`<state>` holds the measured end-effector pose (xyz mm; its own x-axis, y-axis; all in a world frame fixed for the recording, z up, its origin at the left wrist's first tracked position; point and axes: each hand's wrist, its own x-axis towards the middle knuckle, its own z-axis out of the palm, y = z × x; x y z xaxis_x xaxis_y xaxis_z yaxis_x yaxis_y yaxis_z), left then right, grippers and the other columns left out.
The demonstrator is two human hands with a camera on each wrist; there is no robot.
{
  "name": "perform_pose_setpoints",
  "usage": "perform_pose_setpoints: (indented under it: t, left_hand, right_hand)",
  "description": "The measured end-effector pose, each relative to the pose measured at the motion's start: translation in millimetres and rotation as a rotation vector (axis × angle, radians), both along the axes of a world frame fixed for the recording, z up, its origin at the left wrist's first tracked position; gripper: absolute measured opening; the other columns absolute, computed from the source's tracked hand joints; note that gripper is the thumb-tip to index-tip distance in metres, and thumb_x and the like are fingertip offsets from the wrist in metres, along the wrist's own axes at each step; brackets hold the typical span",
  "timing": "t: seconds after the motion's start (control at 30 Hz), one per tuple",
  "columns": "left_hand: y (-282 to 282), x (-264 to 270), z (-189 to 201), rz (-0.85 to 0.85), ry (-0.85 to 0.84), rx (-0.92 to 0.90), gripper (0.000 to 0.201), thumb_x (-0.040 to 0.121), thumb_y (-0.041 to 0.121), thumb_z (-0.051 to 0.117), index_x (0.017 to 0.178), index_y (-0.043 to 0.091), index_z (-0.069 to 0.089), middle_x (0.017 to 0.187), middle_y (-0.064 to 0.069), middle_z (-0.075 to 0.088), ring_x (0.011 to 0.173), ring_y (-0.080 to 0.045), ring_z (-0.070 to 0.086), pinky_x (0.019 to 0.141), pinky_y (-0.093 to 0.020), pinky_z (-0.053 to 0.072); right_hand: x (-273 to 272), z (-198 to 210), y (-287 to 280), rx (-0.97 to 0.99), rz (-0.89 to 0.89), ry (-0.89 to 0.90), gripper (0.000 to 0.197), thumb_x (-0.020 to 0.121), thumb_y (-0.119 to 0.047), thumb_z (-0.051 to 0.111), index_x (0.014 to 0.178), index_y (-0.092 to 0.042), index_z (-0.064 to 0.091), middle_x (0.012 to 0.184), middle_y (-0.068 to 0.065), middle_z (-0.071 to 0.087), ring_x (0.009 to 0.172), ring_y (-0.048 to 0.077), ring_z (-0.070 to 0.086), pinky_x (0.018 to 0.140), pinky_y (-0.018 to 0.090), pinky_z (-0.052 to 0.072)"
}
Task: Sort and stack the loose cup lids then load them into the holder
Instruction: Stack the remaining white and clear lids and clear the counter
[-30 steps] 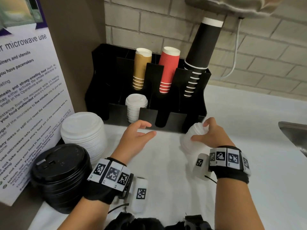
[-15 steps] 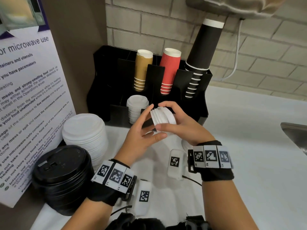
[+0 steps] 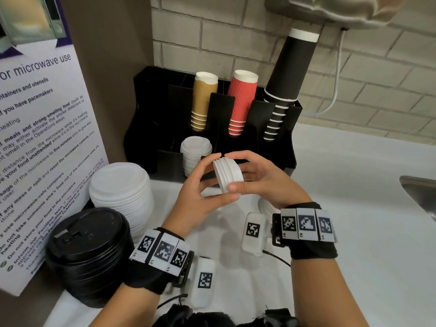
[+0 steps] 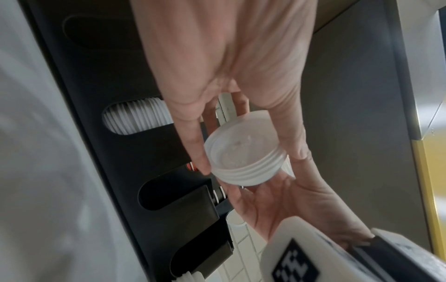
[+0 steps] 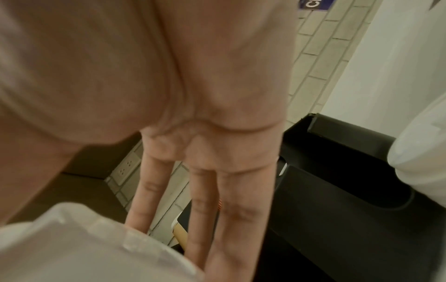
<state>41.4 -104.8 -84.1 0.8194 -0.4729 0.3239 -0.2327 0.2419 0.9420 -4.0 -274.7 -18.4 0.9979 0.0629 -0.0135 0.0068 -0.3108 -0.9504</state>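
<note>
Both hands meet above the white tabletop [image 3: 354,208], just in front of the black cup-and-lid holder [image 3: 278,147]. Between them is a short stack of small white lids [image 3: 227,174], turned on edge so the rims face the camera. The left hand [image 3: 200,192] curls its thumb and fingers round the near and left side of the stack; the right hand [image 3: 262,182] pinches it from the right, thumb at the near edge and fingers [image 3: 238,155] arched over the far edge. The left wrist view shows the same stack [image 4: 246,160] from its hollow underside, gripped between thumb and fingers.

Inside the holder, a front slot to the left of the hands holds a stack of small white lids [image 3: 195,154]. Behind stand rows of tan cups [image 3: 204,100], red ribbed cups [image 3: 241,102] and tall black cups [image 3: 290,76]. On the tabletop at left sit a pile of larger white lids [image 3: 122,192] and, nearer, a pile of black lids [image 3: 87,253]. More white lids [image 3: 266,206] lie on the tabletop partly hidden under the right wrist.
</note>
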Motion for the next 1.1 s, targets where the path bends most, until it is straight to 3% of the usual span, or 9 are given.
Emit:
perform_pose_setpoints:
  t: [0.17, 0.33, 0.57, 0.63, 0.7, 0.77, 0.83, 1.0, 1.1]
  left_hand:
    - [-2, 0, 2, 0.011, -0.019, 0.023, 0.077, 0.063, 0.030, 0.082, 0.130, 0.042, 0.046, 0.127, 0.018, 0.054, 0.113, -0.003, 0.059, 0.085, -0.018, 0.050]
    - [-3, 0, 0, 0.008, -0.004, 0.013, 0.080, 0.062, 0.030, 0.083, 0.132, 0.041, 0.045, 0.128, 0.018, 0.055, 0.114, -0.005, 0.059, 0.087, -0.019, 0.051]
    - [0, 2, -3, 0.065, 0.067, -0.026, 0.092, 0.058, 0.036, 0.083, 0.137, 0.043, 0.036, 0.137, 0.015, 0.045, 0.118, 0.004, 0.054, 0.078, -0.010, 0.049]
    - [1, 2, -3, 0.131, 0.127, 0.051, 0.086, 0.059, 0.042, 0.082, 0.133, 0.043, 0.038, 0.137, 0.012, 0.045, 0.117, -0.002, 0.055, 0.078, -0.010, 0.049]
    - [1, 5, -5, 0.199, 0.148, 0.142, 0.060, 0.072, 0.035, 0.081, 0.123, 0.038, 0.049, 0.134, 0.007, 0.048, 0.109, -0.002, 0.058, 0.075, -0.007, 0.046]
    - [1, 7, -7, 0.224, 0.158, 0.216, 0.037, 0.082, 0.027, 0.075, 0.113, 0.035, 0.056, 0.129, 0.004, 0.053, 0.100, 0.000, 0.059, 0.071, -0.008, 0.045]
    - [1, 8, -9, 0.210, 0.190, 0.244, 0.028, 0.085, 0.025, 0.073, 0.108, 0.033, 0.059, 0.125, 0.003, 0.055, 0.095, 0.000, 0.059, 0.068, -0.009, 0.045]
    - [2, 5, -7, 0.170, 0.235, 0.266, 0.023, 0.086, 0.025, 0.071, 0.103, 0.033, 0.059, 0.122, 0.001, 0.057, 0.095, -0.006, 0.059, 0.066, -0.011, 0.045]
    - [0, 4, -6, 0.157, 0.243, 0.280, 0.021, 0.086, 0.024, 0.071, 0.102, 0.032, 0.059, 0.121, 0.000, 0.058, 0.094, -0.006, 0.060, 0.062, -0.009, 0.044]
  right_hand:
    - [1, 1, 1, -0.057, -0.017, -0.028, 0.063, 0.063, -0.029, 0.085, 0.120, -0.029, 0.059, 0.111, 0.003, 0.069, 0.102, 0.018, 0.067, 0.090, 0.041, 0.055]
    - [2, 1, 4, -0.108, -0.045, -0.060, 0.055, 0.068, -0.022, 0.085, 0.116, -0.031, 0.060, 0.109, 0.001, 0.068, 0.098, 0.015, 0.067, 0.086, 0.034, 0.057]
    - [15, 10, 13, -0.236, -0.031, -0.117, 0.051, 0.072, -0.018, 0.081, 0.115, -0.032, 0.058, 0.106, -0.008, 0.066, 0.093, 0.002, 0.064, 0.076, 0.016, 0.053]
    - [30, 23, 11, -0.265, -0.079, -0.171, 0.053, 0.072, -0.017, 0.081, 0.116, -0.029, 0.055, 0.107, -0.007, 0.063, 0.090, -0.001, 0.063, 0.073, 0.013, 0.050]
    - [51, 37, 9, -0.315, -0.136, -0.244, 0.056, 0.071, -0.014, 0.082, 0.116, -0.024, 0.050, 0.105, -0.007, 0.061, 0.086, -0.002, 0.061, 0.070, 0.009, 0.048]
    - [77, 46, 12, -0.439, -0.106, -0.279, 0.058, 0.070, -0.014, 0.082, 0.117, -0.018, 0.048, 0.107, -0.003, 0.060, 0.093, 0.007, 0.060, 0.075, 0.014, 0.049]
    - [103, 46, 19, -0.601, -0.030, -0.252, 0.059, 0.071, -0.016, 0.080, 0.120, -0.015, 0.048, 0.114, 0.001, 0.058, 0.102, 0.016, 0.058, 0.085, 0.026, 0.049]
    - [144, 26, 41, -0.849, 0.058, -0.159, 0.062, 0.072, -0.015, 0.076, 0.127, -0.013, 0.047, 0.119, 0.011, 0.056, 0.098, 0.021, 0.054, 0.073, 0.026, 0.043]
    - [151, 13, 46, -0.943, 0.077, -0.105, 0.065, 0.071, -0.014, 0.074, 0.129, -0.016, 0.044, 0.121, 0.014, 0.051, 0.101, 0.029, 0.056, 0.081, 0.038, 0.053]
